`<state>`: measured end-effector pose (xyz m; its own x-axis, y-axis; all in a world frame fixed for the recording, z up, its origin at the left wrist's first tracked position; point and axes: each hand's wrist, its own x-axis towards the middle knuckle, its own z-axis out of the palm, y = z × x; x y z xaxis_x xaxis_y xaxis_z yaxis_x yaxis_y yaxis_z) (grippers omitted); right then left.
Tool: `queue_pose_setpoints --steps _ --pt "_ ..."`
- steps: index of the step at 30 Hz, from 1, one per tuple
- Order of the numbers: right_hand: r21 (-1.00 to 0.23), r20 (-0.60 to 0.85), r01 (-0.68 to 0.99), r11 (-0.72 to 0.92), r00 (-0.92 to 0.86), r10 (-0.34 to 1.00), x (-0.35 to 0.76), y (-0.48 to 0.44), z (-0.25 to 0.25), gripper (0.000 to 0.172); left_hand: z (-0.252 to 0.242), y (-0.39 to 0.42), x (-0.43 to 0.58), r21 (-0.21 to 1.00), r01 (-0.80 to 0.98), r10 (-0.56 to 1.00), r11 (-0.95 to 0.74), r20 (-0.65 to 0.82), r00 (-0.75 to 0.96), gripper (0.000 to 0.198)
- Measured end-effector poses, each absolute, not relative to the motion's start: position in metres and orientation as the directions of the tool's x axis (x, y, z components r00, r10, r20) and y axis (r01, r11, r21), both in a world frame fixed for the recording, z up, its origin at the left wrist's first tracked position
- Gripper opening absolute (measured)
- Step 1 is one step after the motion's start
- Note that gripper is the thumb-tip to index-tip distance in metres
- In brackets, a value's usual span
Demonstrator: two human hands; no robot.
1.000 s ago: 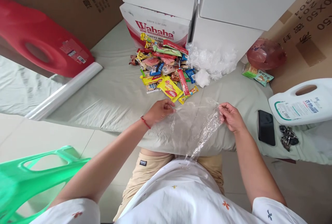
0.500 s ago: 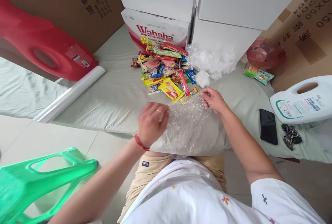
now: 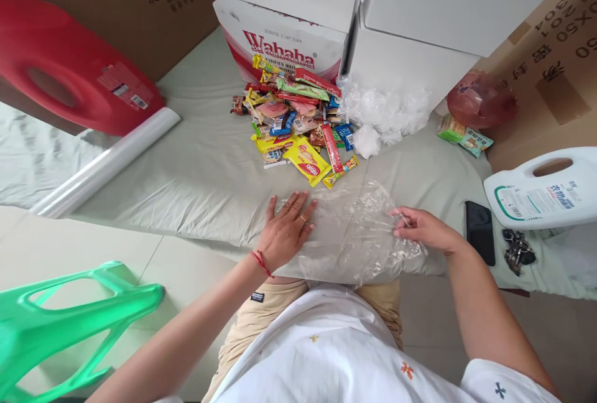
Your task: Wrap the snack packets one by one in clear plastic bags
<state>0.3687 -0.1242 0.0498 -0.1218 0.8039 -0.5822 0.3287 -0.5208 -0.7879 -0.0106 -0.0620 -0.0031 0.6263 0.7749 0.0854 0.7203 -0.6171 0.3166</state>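
Note:
A clear plastic sheet (image 3: 347, 229) lies crumpled along the front edge of the cloth-covered surface (image 3: 209, 185). My left hand (image 3: 288, 229) rests flat with its fingers spread on the left side of the sheet. At the sheet's right side, my right hand (image 3: 422, 227) pinches the plastic between thumb and fingers. Just beyond the sheet is a heap of wrapped snacks, with a yellow wafer packet (image 3: 306, 160), a red snack stick (image 3: 332, 148) and a small yellow candy wrapper (image 3: 341, 173) nearest to my hands.
Crumpled clear plastic (image 3: 385, 107) sits right of the snacks, before white boxes (image 3: 420, 5). A plastic film roll (image 3: 112, 160) and red jug (image 3: 93, 73) lie left. A phone (image 3: 479, 233), keys (image 3: 518, 250) and white detergent bottle (image 3: 541, 188) are right. A green stool (image 3: 69, 310) stands lower left.
My right hand has moved right and toward my body, drawing the plastic sheet with it. The left hand has gone from curled to flat and spread on the sheet.

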Motion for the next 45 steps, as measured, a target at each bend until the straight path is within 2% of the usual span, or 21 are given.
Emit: queue_pose_setpoints --steps 3,5,7,10,12,14,17,19,22,24,28,30,34,36,39,43,45 --pt "-0.744 -0.616 0.428 -0.514 -0.139 0.776 0.393 -0.144 0.057 0.062 -0.003 -0.067 -0.016 0.326 0.724 0.778 -0.608 0.065 0.625 0.053" --pt "-0.715 -0.587 0.542 -0.442 -0.122 0.800 0.407 -0.145 0.065 0.058 -0.005 -0.070 -0.016 0.332 0.724 0.781 -0.604 0.065 0.622 0.053" --pt "-0.686 -0.459 0.646 -0.335 -0.027 0.888 0.414 -0.132 0.073 0.048 -0.005 -0.073 -0.016 0.336 0.726 0.785 -0.600 0.071 0.616 0.052" --pt "-0.653 -0.124 0.733 -0.190 0.144 0.982 0.399 -0.091 0.073 0.033 -0.005 -0.076 -0.014 0.339 0.717 0.777 -0.610 0.075 0.625 0.054" --pt "-0.665 -0.015 0.742 -0.088 0.105 0.994 0.375 -0.058 0.065 0.028 -0.004 -0.075 -0.015 0.334 0.710 0.767 -0.620 0.068 0.638 0.057" --pt "-0.635 -0.044 0.772 -0.018 -0.013 0.999 0.349 -0.027 0.054 0.022 -0.003 -0.071 -0.017 0.322 0.709 0.758 -0.627 0.043 0.650 0.060" --pt "-0.412 -0.094 0.910 -0.054 0.017 0.995 0.320 0.006 0.043 0.017 -0.001 -0.057 -0.023 0.308 0.703 0.737 -0.641 -0.009 0.676 0.063" --pt "-0.301 -0.024 0.954 0.002 -0.009 1.000 0.306 0.022 0.042 0.028 0.001 -0.046 -0.026 0.308 0.681 0.705 -0.664 -0.047 0.708 0.067" --pt "-0.258 -0.028 0.936 0.240 -0.256 0.966 0.292 0.036 0.043 0.048 0.003 -0.033 -0.028 0.316 0.642 0.652 -0.699 -0.088 0.753 0.074" --pt "-0.238 -0.102 0.926 0.291 -0.322 0.941 0.288 0.040 0.045 0.044 0.004 -0.030 -0.029 0.326 0.626 0.635 -0.708 -0.093 0.767 0.078" --pt "-0.187 -0.157 0.966 0.178 -0.208 0.965 0.311 0.034 0.054 0.022 0.003 -0.031 -0.030 0.357 0.614 0.631 -0.704 -0.085 0.771 0.078" --pt "-0.235 -0.143 0.968 0.092 -0.128 0.981 0.333 0.030 0.064 0.019 0.002 -0.031 -0.031 0.371 0.608 0.629 -0.702 -0.079 0.774 0.078" --pt "-0.576 -0.065 0.802 -0.156 0.145 0.987 0.351 0.038 0.077 0.033 0.002 -0.030 -0.032 0.381 0.609 0.625 -0.696 -0.095 0.774 0.079" --pt "-0.592 0.019 0.791 -0.154 0.205 0.979 0.336 0.051 0.076 0.036 0.003 -0.029 -0.032 0.376 0.617 0.624 -0.691 -0.119 0.772 0.081" --pt "-0.382 0.085 0.918 -0.110 0.153 0.985 0.297 0.076 0.067 0.034 0.004 -0.027 -0.032 0.375 0.614 0.606 -0.694 -0.155 0.780 0.086" --pt "-0.060 -0.074 0.994 -0.090 0.085 0.994 0.259 0.097 0.056 0.053 0.006 -0.021 -0.033 0.379 0.615 0.591 -0.692 -0.191 0.784 0.091" --pt "0.034 -0.107 0.994 -0.103 0.106 0.989 0.255 0.099 0.057 0.048 0.008 -0.016 -0.033 0.380 0.623 0.592 -0.684 -0.211 0.778 0.095"
